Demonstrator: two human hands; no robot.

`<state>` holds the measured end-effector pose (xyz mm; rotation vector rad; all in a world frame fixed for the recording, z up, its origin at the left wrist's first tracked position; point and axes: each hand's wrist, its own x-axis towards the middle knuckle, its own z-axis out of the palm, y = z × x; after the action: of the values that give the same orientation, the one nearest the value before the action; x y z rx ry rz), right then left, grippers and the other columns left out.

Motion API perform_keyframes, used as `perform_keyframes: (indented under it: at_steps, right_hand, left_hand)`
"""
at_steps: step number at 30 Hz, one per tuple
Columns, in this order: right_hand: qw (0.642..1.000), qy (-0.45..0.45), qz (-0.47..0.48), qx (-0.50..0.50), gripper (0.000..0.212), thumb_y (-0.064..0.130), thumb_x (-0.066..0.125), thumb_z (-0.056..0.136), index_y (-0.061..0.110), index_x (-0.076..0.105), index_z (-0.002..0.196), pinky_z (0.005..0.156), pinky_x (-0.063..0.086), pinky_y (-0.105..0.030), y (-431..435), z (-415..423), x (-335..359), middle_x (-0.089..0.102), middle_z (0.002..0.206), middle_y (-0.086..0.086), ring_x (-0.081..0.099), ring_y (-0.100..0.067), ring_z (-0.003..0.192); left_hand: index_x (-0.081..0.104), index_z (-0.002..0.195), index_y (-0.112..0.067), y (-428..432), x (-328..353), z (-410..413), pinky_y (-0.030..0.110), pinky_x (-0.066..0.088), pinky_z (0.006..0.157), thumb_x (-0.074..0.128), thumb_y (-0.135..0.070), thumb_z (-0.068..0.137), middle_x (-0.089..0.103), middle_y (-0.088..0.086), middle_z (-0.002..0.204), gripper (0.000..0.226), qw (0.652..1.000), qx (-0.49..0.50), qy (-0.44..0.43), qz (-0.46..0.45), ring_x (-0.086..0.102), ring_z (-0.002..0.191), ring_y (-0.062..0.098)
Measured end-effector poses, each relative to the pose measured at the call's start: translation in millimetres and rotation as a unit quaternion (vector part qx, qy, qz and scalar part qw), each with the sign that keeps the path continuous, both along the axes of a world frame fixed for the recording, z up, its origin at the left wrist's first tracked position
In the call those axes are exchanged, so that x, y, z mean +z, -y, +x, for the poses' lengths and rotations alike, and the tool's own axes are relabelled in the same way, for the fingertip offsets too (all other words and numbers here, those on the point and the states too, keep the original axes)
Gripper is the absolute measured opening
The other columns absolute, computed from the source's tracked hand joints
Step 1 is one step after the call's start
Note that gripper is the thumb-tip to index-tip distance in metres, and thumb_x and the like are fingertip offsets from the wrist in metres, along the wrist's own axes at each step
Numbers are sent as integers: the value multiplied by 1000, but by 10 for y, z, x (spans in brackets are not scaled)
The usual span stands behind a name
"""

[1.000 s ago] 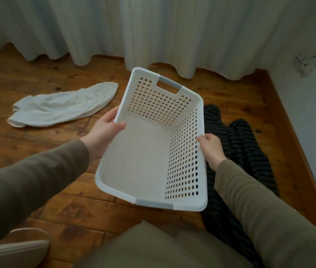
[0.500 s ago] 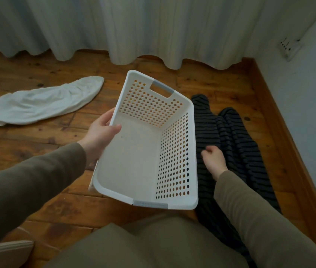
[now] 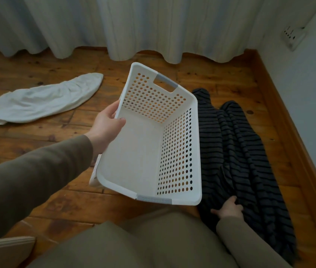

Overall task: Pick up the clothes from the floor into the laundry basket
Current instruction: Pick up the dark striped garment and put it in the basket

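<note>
My left hand (image 3: pixel 106 130) grips the left rim of a white perforated laundry basket (image 3: pixel 139 151), which is empty and held tilted above the floor. A dark striped garment (image 3: pixel 236 151) lies stretched out on the wooden floor to the right of the basket. My right hand (image 3: pixel 228 208) rests on the near end of that garment, fingers curling into the fabric. A white garment (image 3: pixel 43 99) lies crumpled on the floor to the far left, apart from both hands.
Long pale curtains (image 3: pixel 134 26) hang along the back and touch the wooden floor (image 3: pixel 37 144). A wall with a wooden skirting board (image 3: pixel 280 117) closes the right side, with a socket (image 3: pixel 293 36) on it. My knee fills the bottom.
My right hand let go of the basket's right rim and dropped down to the near end of the striped garment. My left hand alone holds the basket now.
</note>
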<state>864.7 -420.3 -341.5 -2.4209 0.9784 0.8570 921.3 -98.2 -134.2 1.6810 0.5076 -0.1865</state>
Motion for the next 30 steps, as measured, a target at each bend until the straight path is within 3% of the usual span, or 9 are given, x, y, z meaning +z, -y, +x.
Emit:
perform_keyframes:
  at_steps: [5,8,12,14,16,19,23,27,30]
  right_hand:
    - [999,43,-6,28,40,12,60,86,-3,41,118,92,47,-42,61,-48,-87,56,119,-28,56,-39,110]
    - [998,43,15,41,18,11,53,89,-2,54,103,84,47,-35,50,-42,-51,61,104,-23,59,-37,104]
    - [993,95,62,17,23,9,50,89,-5,62,104,78,44,-31,80,11,-13,62,109,-23,58,-36,102]
    - [985,146,95,-17,28,10,51,90,-4,61,112,87,44,-33,85,21,21,60,117,-24,56,-37,108]
    - [962,192,165,-100,32,8,49,92,-2,55,121,100,40,-38,65,34,83,57,125,-23,52,-37,115]
    - [909,257,250,-211,33,2,47,92,-3,52,124,104,40,-42,-30,131,265,56,127,-24,52,-37,117]
    - [822,324,368,-288,33,3,47,94,0,52,126,89,46,-36,-167,437,791,58,122,-18,58,-32,107]
    - [763,381,438,-284,32,6,49,94,5,54,126,90,48,-37,-302,731,1488,59,119,-14,59,-27,99]
    - [737,416,470,-251,17,8,49,94,11,62,104,94,49,-41,-496,838,1927,64,110,-12,62,-26,100]
  left_hand:
    - [35,136,-43,47,15,-14,26,55,44,52,-9,90,58,-14,96,60,1000,-6,-3,-2,66,80,12]
    - [35,136,-42,140,34,-3,24,55,44,52,-9,90,58,-15,93,60,1000,-9,3,10,67,80,13]
    - [36,136,-40,279,48,2,24,58,48,52,-10,90,57,-13,94,57,999,-13,19,22,65,84,12]
    - [37,135,-40,334,67,-3,25,58,50,52,-11,90,57,-12,96,56,999,-11,23,19,65,88,15]
    - [36,135,-40,373,83,-5,28,59,56,51,-11,91,56,-10,105,55,999,-11,27,18,65,96,20]
    - [37,136,-39,419,98,-9,35,58,67,52,-11,91,54,-6,113,55,999,-12,36,15,62,105,24]
    - [37,135,-41,473,83,0,37,58,69,52,-14,91,55,-6,112,54,999,-16,45,25,63,104,24]
    - [37,134,-43,512,28,19,38,58,73,51,-15,92,56,-3,122,53,998,-8,55,34,61,107,23]
    - [36,134,-45,520,-24,43,32,58,68,49,-14,92,56,-6,117,54,997,3,67,41,60,106,21]
